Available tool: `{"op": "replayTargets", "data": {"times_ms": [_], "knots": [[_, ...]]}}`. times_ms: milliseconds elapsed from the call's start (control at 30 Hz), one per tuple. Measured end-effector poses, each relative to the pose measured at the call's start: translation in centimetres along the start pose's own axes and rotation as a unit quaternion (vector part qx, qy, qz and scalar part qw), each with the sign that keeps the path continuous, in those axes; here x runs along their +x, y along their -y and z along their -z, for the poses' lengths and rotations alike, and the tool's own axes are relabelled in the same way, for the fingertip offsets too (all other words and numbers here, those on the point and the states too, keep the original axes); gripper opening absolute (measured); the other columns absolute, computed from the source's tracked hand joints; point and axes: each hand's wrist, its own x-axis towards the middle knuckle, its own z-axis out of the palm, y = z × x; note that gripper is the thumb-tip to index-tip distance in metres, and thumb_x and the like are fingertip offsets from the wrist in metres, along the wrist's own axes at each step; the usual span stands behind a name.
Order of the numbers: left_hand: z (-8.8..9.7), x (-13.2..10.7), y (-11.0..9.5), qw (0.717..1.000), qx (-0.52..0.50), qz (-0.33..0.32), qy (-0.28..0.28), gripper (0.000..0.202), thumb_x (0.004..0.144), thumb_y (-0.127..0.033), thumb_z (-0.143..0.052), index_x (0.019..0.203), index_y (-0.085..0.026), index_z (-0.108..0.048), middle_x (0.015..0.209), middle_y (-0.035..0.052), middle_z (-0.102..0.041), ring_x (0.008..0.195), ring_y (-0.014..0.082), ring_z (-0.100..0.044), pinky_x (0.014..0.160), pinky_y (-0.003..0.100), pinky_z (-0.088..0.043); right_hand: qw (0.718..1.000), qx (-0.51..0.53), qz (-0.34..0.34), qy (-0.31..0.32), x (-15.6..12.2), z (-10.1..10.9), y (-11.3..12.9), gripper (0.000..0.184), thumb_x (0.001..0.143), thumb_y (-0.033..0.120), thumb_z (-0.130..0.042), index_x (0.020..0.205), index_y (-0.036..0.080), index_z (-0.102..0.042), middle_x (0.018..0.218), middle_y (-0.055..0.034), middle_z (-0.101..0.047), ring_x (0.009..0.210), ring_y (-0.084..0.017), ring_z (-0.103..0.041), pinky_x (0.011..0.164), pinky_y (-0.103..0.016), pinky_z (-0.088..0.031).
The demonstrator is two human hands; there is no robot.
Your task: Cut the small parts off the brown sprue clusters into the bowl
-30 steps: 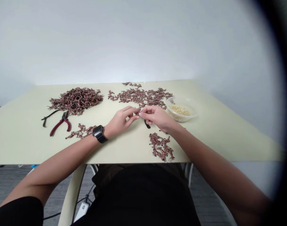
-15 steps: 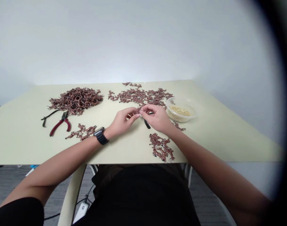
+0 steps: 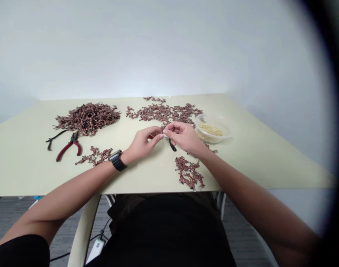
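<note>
My left hand (image 3: 143,142) and my right hand (image 3: 183,137) meet above the middle of the pale table (image 3: 27,170). Their fingertips pinch together on a small brown piece between them. A black tool handle (image 3: 172,147) sticks out under my right hand's fingers. My left wrist wears a black watch (image 3: 117,160). A small heap of brown pieces (image 3: 189,172) lies just in front of my right wrist, another small heap (image 3: 95,155) beside my left wrist.
A big pile of brown pieces (image 3: 87,118) lies at the back left, a flatter spread (image 3: 166,111) at the back middle. Red-handled pliers (image 3: 68,145) and a black tool (image 3: 55,137) lie left. A clear bowl of pale beads (image 3: 212,128) stands right of my hands.
Both hands have stayed together on the small piece, shifting only slightly; the fingers have worked a little. The view has tilted a bit.
</note>
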Motion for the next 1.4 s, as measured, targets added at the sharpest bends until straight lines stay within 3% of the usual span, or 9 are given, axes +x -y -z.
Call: {"op": "replayTargets", "data": {"times_ms": [100, 200, 433, 600, 800, 900, 1033, 1267, 1400], "knots": [[-0.2, -0.1, -0.4, 0.996, -0.072, 0.043, 0.031, 0.034, 0.105, -0.048, -0.057, 0.112, -0.017, -0.069, 0.086, 0.0047, -0.068, 0.072, 0.0135, -0.058, 0.066, 0.026, -0.050, 0.985, -0.130, 0.106, -0.025, -0.5, -0.2, 0.6, 0.018, 0.096, 0.040, -0.064, 0.094, 0.023, -0.070, 0.093, -0.0061, -0.069, 0.081, -0.019, -0.060, 0.065, -0.031, -0.047], [-0.2, -0.2, -0.7, 0.998, -0.055, 0.030, 0.025, 0.034, 0.105, -0.048, -0.057, 0.112, -0.017, -0.070, 0.092, 0.0068, -0.072, 0.075, 0.0145, -0.061, 0.068, 0.027, -0.050, 0.972, -0.191, 0.134, -0.023, -0.6, -0.3, 0.8, 0.015, 0.098, 0.036, -0.061, 0.095, 0.023, -0.069, 0.095, -0.0069, -0.070, 0.085, -0.021, -0.061, 0.069, -0.032, -0.048], [0.0, -0.1, -0.6, 0.992, 0.105, -0.058, -0.027, 0.023, 0.105, -0.036, -0.060, 0.113, -0.017, -0.070, 0.097, 0.0068, -0.073, 0.079, 0.0151, -0.061, 0.072, 0.029, -0.049, 0.998, 0.032, -0.045, 0.010, -0.3, -0.4, 0.4, 0.034, 0.089, 0.054, -0.075, 0.094, 0.021, -0.067, 0.075, -0.0005, -0.062, 0.052, -0.012, -0.052, 0.050, -0.029, -0.043], [0.0, -0.1, -0.3, 0.995, 0.085, -0.055, -0.010, 0.024, 0.106, -0.038, -0.058, 0.112, -0.018, -0.069, 0.097, 0.0061, -0.072, 0.080, 0.0146, -0.062, 0.071, 0.027, -0.049, 0.999, 0.013, -0.044, 0.026, 0.0, 0.3, -0.1, 0.034, 0.087, 0.053, -0.077, 0.093, 0.021, -0.070, 0.075, -0.0008, -0.064, 0.053, -0.013, -0.054, 0.051, -0.029, -0.043], [0.4, 0.0, -0.5, 0.993, -0.071, 0.027, 0.085, 0.033, 0.105, -0.049, -0.056, 0.106, -0.018, -0.068, 0.085, 0.0042, -0.066, 0.073, 0.0147, -0.059, 0.069, 0.029, -0.050, 0.988, -0.106, 0.080, -0.075, 0.4, 0.7, 0.0, 0.025, 0.080, 0.031, -0.081, 0.103, 0.023, -0.072, 0.101, -0.0064, -0.070, 0.091, -0.020, -0.063, 0.067, -0.030, -0.052], [0.3, 0.1, -0.7, 0.960, -0.232, 0.101, 0.118, 0.032, 0.107, -0.047, -0.053, 0.102, -0.018, -0.066, 0.089, 0.0054, -0.064, 0.077, 0.0155, -0.061, 0.073, 0.030, -0.053, 0.995, -0.073, 0.064, -0.008, 0.3, 0.9, 0.6, 0.021, 0.086, 0.032, -0.075, 0.106, 0.024, -0.077, 0.111, -0.0087, -0.073, 0.099, -0.023, -0.067, 0.070, -0.033, -0.057], [0.1, 0.2, -0.5, 0.924, -0.327, 0.160, 0.118, 0.032, 0.108, -0.044, -0.050, 0.097, -0.017, -0.063, 0.092, 0.0065, -0.063, 0.079, 0.0151, -0.062, 0.071, 0.029, -0.055, 0.998, -0.033, 0.021, 0.046, 0.3, 1.0, 1.1, 0.019, 0.088, 0.036, -0.075, 0.098, 0.020, -0.078, 0.094, -0.0081, -0.076, 0.083, -0.022, -0.071, 0.071, -0.037, -0.062], [-0.3, -0.3, -0.3, 0.978, -0.152, 0.129, 0.066, 0.043, 0.096, -0.050, -0.072, 0.122, -0.022, -0.052, 0.083, 0.0008, -0.069, 0.062, 0.0129, -0.064, 0.058, 0.025, -0.050, 0.994, -0.074, 0.035, -0.069, 0.3, -0.1, -0.3, 0.019, 0.090, 0.037, -0.072, 0.098, 0.020, -0.077, 0.094, -0.0081, -0.076, 0.077, -0.021, -0.071, 0.064, -0.035, -0.062], [-0.3, -0.6, -0.4, 0.996, 0.037, 0.082, 0.021, 0.030, 0.099, -0.043, -0.069, 0.114, -0.021, -0.056, 0.080, 0.0009, -0.071, 0.059, 0.0128, -0.063, 0.056, 0.024, -0.043, 0.993, -0.084, 0.045, -0.074, -0.1, -1.3, -0.1, 0.017, 0.091, 0.036, -0.072, 0.097, 0.020, -0.076, 0.093, -0.0077, -0.076, 0.077, -0.020, -0.070, 0.066, -0.034, -0.061]]}}
